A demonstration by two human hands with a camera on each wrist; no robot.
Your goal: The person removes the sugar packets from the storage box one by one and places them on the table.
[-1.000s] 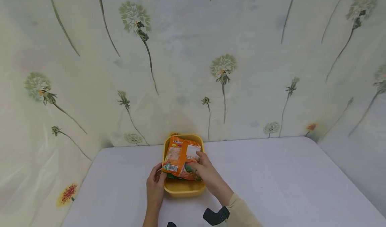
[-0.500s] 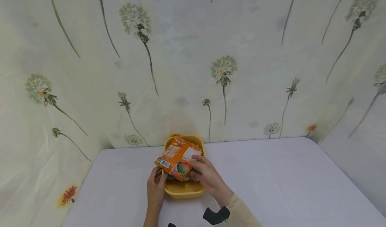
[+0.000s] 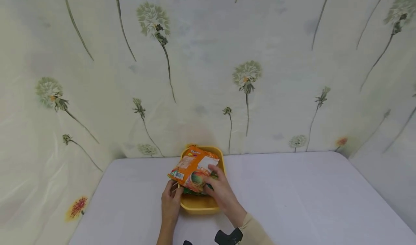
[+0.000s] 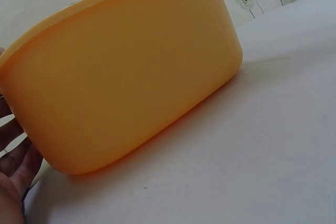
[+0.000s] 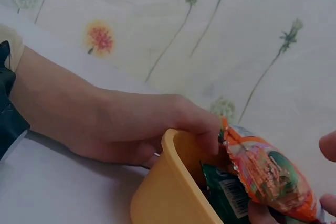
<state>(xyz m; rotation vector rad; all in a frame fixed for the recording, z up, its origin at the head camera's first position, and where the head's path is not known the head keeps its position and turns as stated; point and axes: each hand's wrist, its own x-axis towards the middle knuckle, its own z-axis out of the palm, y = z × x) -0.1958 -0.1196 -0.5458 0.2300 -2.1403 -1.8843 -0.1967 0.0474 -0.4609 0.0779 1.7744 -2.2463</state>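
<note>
A yellow plastic basket (image 3: 199,210) stands on the white tabletop; the left wrist view shows its smooth outer wall (image 4: 131,77). My left hand (image 3: 170,203) grips its left rim, the thumb hooked inside in the right wrist view. An orange food packet (image 3: 190,167), printed with a barcode and a round green shape, lies slanted across the basket, one corner over the left rim. My right hand (image 3: 224,194) pinches its lower right edge, one fingertip low against it while another (image 5: 328,147) stands clear. Beneath it shows a dark green packet (image 5: 229,198), mostly hidden.
Behind the table (image 3: 286,187) hangs a pale wall covering (image 3: 201,57) with printed dandelions, close to the basket's far end. Dark bands (image 3: 228,236) for the wrist cameras sit on the forearms.
The orange packet has turned, its barcode corner shifting left over the rim. My right hand shifted its fingers along the packet's right edge; the left hand stays on the basket.
</note>
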